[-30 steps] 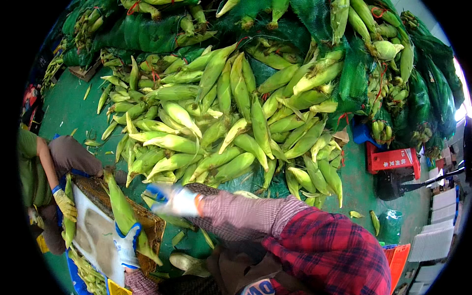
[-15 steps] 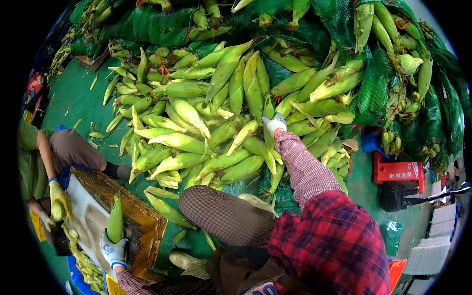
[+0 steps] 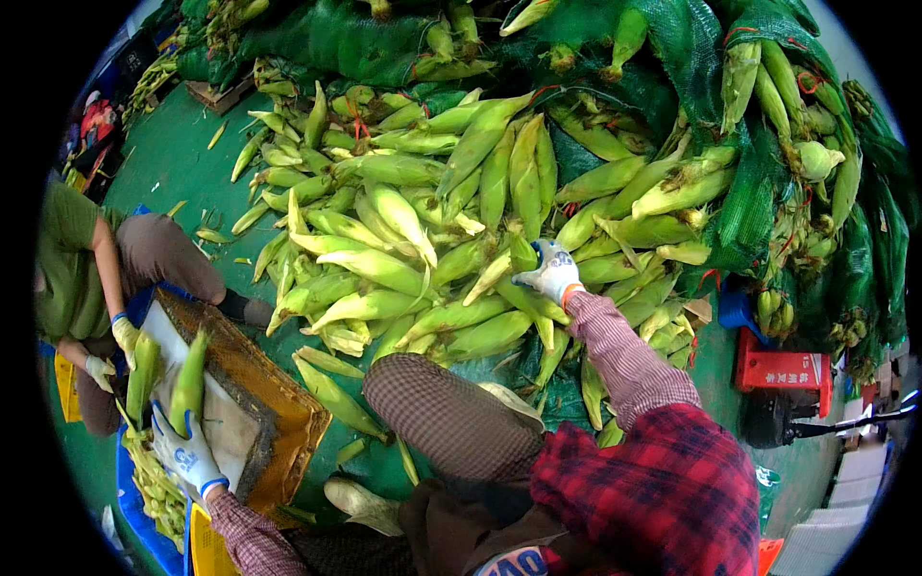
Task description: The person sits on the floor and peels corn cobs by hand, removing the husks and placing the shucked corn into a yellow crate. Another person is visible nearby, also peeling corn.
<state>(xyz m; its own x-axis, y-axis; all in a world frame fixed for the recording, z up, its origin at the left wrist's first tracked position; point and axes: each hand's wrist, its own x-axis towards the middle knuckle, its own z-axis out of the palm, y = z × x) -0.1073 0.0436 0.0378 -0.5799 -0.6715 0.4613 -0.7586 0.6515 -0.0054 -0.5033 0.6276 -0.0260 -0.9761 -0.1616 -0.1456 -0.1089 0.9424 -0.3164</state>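
Note:
My left hand point(image 3: 187, 459), in a white and blue work glove, is at the lower left with its fingers spread at the base of an unhusked ear of corn point(image 3: 190, 379). That ear leans upright over a pale board point(image 3: 226, 403) set on a crate. My right hand point(image 3: 554, 272), gloved alike, reaches into a large heap of green corn point(image 3: 375, 267). Its fingers are closed around another ear of corn point(image 3: 521, 252), partly hidden among the pile. Beside my left hand, a co-worker's gloved hands point(image 3: 125, 338) are at a further ear point(image 3: 142, 379).
Green mesh sacks point(image 3: 336, 43) of corn line the back and right. A blue bin point(image 3: 158, 509) holds pale husk scraps at the lower left, next to a yellow crate point(image 3: 206, 547). On the right sits a red case point(image 3: 783, 370). Loose ears point(image 3: 336, 398) lie near my knee.
My left hand has moved left and its fingers have spread; its ear has shifted left too. The co-worker's ear is now upright. The view has shifted, and my right hand sits lower against the heap.

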